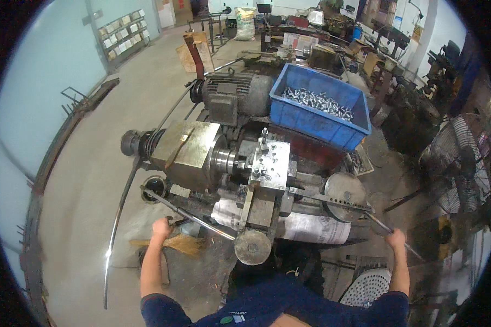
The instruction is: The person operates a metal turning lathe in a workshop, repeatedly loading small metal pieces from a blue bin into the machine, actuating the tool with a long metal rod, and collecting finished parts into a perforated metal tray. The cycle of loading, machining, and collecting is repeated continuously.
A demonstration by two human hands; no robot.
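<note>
At lower right of the frame, the right hand (396, 238) is gripping a metal lever (379, 222) firmly. At lower left, the left hand (161, 228) is curling by a dark handle (179, 220), its hold unclear; the machine (273, 163) is standing at centre.

Machine bed (310, 179): dark, grimy metal. On it: boxy brass-toned headstock (188, 143) on the left, silvery tool block (273, 163) just right of it. Motor (232, 95) sits behind the headstock. Blue crate (316, 122) at the rear right, tilted; can't see what it bears on. White printed sheets (316, 228) low on the near side. Floor (76, 229): grey, smooth. Straw broom (185, 245) lying near left, whitish sack (245, 24) standing at the back.
</note>
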